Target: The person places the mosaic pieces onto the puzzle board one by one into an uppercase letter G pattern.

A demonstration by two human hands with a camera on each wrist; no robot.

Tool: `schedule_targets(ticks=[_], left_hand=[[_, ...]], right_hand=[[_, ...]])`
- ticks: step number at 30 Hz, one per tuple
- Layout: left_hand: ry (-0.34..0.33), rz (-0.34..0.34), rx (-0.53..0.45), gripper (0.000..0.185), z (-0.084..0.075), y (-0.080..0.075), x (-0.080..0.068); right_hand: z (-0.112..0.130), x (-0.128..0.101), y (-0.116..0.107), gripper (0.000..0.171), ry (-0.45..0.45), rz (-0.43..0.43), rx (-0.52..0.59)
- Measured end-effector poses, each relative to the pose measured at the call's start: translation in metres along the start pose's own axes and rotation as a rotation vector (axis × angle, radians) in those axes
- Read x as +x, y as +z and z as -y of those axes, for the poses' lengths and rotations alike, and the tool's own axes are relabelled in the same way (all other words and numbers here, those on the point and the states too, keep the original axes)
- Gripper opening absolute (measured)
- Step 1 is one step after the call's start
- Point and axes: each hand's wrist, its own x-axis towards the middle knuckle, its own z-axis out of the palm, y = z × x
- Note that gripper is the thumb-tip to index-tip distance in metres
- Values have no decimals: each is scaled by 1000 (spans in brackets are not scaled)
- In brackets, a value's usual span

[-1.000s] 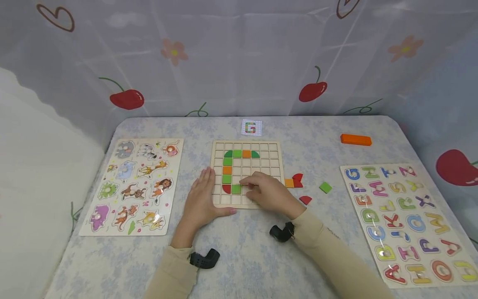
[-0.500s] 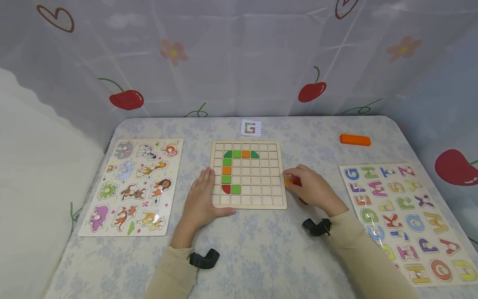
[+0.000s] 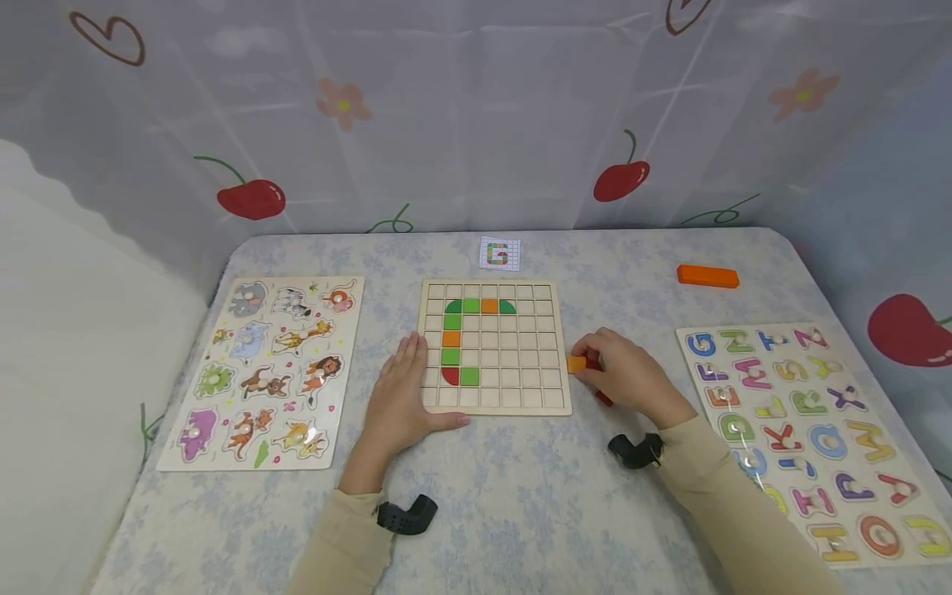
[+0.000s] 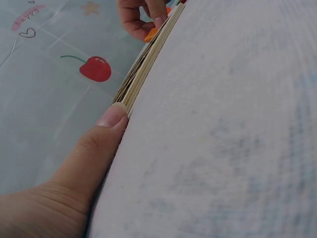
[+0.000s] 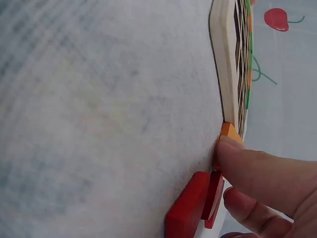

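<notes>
On the left, the left hand (image 3: 402,388) is lying spread against the grid board's (image 3: 521,347) left and near edges — if that pressure were slackening, the board could be sliding, jolting its laid tiles (image 3: 451,339). Just beside the board's right edge, an orange tile (image 3: 576,364) is sitting pinched by the right hand (image 3: 621,372). Red pieces (image 5: 188,208) are crowding close — a clumsy lift might be dragging one along.

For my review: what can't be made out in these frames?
Head: the red pieces, largely hidden by the right hand.
Head: the lower-left corner of the letter board, covered by the right sleeve.
Head: fine detail on the pattern card, too small.
Left wrist: most of the left hand, cut off by the left edge.
Right wrist: the nearest red piece, cut off by the bottom edge.
</notes>
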Motion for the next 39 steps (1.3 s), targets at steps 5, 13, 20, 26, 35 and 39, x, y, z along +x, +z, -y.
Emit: schedule_targets(ticks=[5,13,20,26,35,39], left_hand=[[-1,-3,-8,142,0,1,0],[1,-1,-1,142,0,-1,-1],[-5,1,-8,142,-1,-1,-1],[-10,7,-2,142,0,1,0],[-5,0,6,142,2,2,1],[-2,-4,10,141,2,2,1]], right_hand=[[-2,0,-3,14,-1,13,75],[7,4,-4,11,-34,-14,196],[43,16,12,10,-93,40,263],[68,28,32,10,-126,95,265],[87,35,44,7,-147,96,215],[88,36,47,5,-153,85,202]])
